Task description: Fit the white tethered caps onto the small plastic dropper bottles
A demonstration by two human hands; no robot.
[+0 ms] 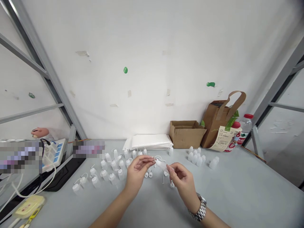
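Between my hands is a small translucent white bottle (161, 165), tilted, with a thin looped strap at its left end. My right hand (181, 177) is closed on the bottle's right end. The fingertips of my left hand (140, 169) pinch at the strap and cap end; the exact grip is too small to make out. Several similar capped bottles (104, 165) with strap loops stand to the left of my left hand. Loose white caps (148, 174) lie on the grey table between my hands. Several bottles without visible straps (196, 157) stand at the right.
Behind the hands are a stack of white sheets (152, 141), an open cardboard box (187, 137), a brown paper bag (213, 123) and a plastic bottle with a red cap (245, 126). At the left lie a power strip (58, 153), cables and a yellow device (29, 205).
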